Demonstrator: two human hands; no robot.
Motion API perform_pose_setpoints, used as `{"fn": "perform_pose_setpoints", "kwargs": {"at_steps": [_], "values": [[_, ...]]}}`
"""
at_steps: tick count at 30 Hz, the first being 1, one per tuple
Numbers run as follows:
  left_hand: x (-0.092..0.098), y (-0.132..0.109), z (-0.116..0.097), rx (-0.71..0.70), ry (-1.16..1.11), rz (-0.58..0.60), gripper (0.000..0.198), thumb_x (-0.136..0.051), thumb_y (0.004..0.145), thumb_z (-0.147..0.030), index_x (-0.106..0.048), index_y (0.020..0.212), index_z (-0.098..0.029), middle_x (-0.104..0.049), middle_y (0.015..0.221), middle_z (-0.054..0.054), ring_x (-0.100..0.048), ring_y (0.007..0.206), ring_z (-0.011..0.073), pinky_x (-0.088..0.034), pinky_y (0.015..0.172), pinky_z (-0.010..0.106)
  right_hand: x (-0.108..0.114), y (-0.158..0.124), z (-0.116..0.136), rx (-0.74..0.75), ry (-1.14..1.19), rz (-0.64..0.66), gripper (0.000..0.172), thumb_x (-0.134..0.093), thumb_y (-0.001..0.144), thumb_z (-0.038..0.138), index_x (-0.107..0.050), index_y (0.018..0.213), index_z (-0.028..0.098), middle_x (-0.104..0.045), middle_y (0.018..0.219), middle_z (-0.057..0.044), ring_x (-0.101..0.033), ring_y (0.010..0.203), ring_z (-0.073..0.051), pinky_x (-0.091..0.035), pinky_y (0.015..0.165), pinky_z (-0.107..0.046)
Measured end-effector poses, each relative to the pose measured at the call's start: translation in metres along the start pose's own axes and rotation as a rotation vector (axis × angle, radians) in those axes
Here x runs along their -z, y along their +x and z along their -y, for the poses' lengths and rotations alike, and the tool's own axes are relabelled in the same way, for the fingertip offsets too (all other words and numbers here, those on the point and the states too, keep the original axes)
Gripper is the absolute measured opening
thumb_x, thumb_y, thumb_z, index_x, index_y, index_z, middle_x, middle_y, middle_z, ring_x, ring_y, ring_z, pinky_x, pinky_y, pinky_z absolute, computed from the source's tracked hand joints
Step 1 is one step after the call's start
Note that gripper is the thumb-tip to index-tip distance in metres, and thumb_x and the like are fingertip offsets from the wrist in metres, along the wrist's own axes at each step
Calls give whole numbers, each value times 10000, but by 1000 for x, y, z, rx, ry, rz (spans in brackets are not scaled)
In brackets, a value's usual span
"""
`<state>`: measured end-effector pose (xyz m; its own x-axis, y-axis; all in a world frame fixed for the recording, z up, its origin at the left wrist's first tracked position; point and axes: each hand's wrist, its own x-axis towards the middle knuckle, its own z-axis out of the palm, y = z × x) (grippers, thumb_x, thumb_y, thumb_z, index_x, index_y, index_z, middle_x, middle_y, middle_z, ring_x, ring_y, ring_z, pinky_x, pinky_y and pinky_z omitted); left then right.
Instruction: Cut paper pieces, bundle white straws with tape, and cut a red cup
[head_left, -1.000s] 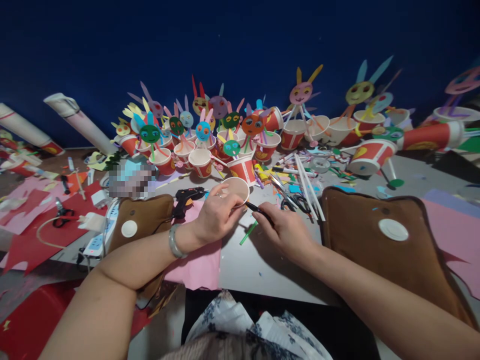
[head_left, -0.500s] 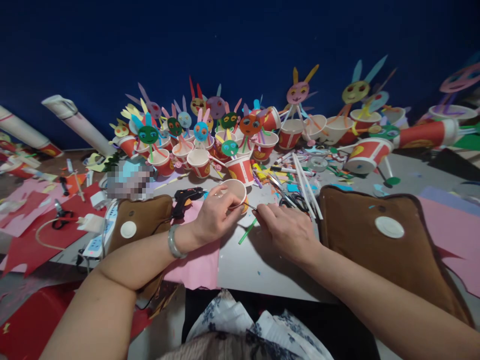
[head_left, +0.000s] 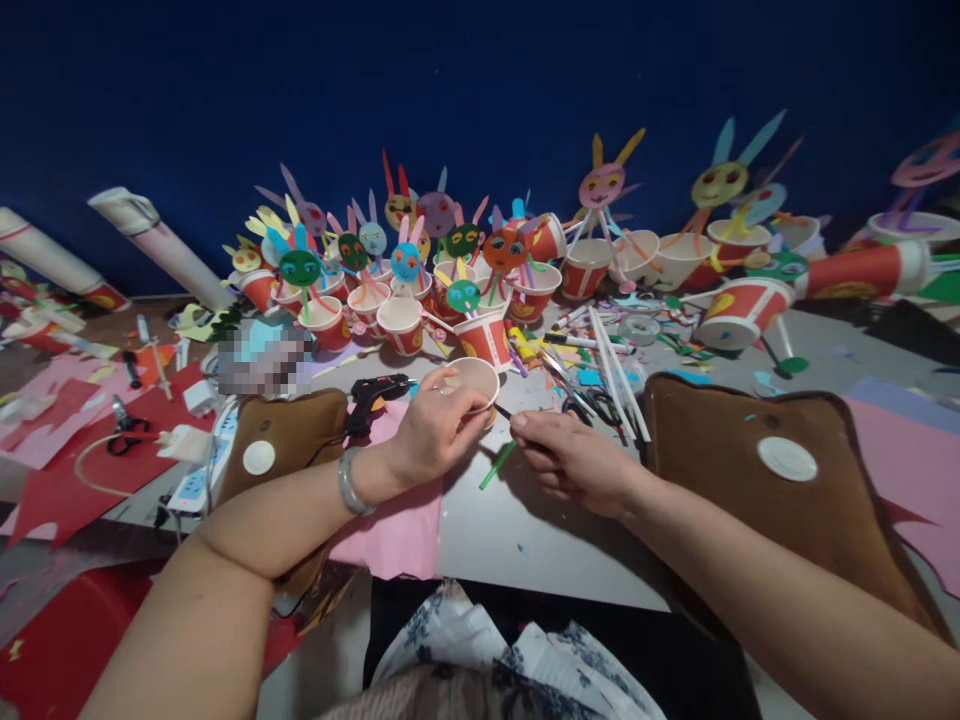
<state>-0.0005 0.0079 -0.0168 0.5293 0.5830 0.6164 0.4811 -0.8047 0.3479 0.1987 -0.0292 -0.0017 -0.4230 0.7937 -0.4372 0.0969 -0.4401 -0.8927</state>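
My left hand (head_left: 435, 425) grips a red paper cup (head_left: 472, 378) tilted on its side on the grey table (head_left: 517, 530), its open mouth facing me. My right hand (head_left: 574, 458) pinches a thin dark pointed tool (head_left: 502, 410) whose tip touches the cup's lower rim. A green straw (head_left: 496, 465) lies on the table between my hands, under the tool. A black glue gun (head_left: 379, 392) rests just left of my left hand, on pink paper (head_left: 401, 530).
Many red cups with coloured paper bunny faces (head_left: 405, 262) crowd the far side. Two brown padded cushions (head_left: 262, 450) (head_left: 757, 480) flank my arms. Scissors (head_left: 592, 405), white sticks (head_left: 615, 375), paper scraps, a power strip (head_left: 196, 480) and rolled paper tubes (head_left: 161, 245) lie around.
My right hand pushed the tool toward the cup, then drew back slightly and rolled its knuckles over. The cup rocked a little in my left hand.
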Motion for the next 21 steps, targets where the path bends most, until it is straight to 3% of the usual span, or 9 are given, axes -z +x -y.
{"fn": "perform_pose_setpoints", "kwargs": {"at_steps": [3, 6, 10, 13, 17, 21], "values": [[0, 0, 0, 13, 7, 5, 159, -504, 957, -274, -575, 832, -205, -646, 719, -30, -569, 649, 127, -413, 1064, 433, 0, 1, -3, 179, -253, -100, 402, -415, 910, 568, -329, 683, 248, -250, 489, 106, -212, 398, -87, -222, 414, -229], [1, 0, -1, 27, 3, 11, 172, -501, 958, -284, -567, 821, -206, -635, 703, -31, -563, 641, 129, -428, 1040, 432, 0, 2, -10, 411, -649, -327, 343, -448, 924, 455, -425, 677, 218, -421, 550, 40, -396, 518, -122, -268, 525, -250], [2, 0, -1, 39, -18, 19, 175, -512, 955, -304, -564, 820, -206, -652, 733, -22, -574, 670, 138, -432, 1028, 427, 0, 0, -18, 569, -1302, -569, 259, -415, 964, 306, -569, 789, 191, -598, 642, -25, -466, 546, -153, -197, 550, -294], [3, 1, -2, 62, -54, 16, 162, -514, 952, -298, -570, 835, -202, -657, 739, -18, -577, 676, 140, -432, 1025, 424, 1, -4, -19, 678, -1614, -638, 227, -426, 937, 165, -614, 813, 185, -643, 685, -49, -515, 593, -174, -198, 569, -317], [2, 2, -3, 89, -72, 14, 177, -504, 952, -310, -571, 829, -203, -652, 720, -17, -575, 662, 143, -440, 1010, 432, 0, -7, -16, 705, -1692, -649, 232, -432, 909, 107, -632, 821, 184, -634, 670, -54, -533, 620, -183, -225, 590, -320], [0, 1, -2, 81, -55, 16, 187, -513, 950, -330, -576, 825, -205, -669, 734, -11, -593, 680, 151, -440, 1011, 437, 0, -4, -15, 565, -1379, -573, 250, -418, 968, 288, -591, 814, 193, -617, 651, -31, -492, 554, -161, -209, 549, -302]]}}
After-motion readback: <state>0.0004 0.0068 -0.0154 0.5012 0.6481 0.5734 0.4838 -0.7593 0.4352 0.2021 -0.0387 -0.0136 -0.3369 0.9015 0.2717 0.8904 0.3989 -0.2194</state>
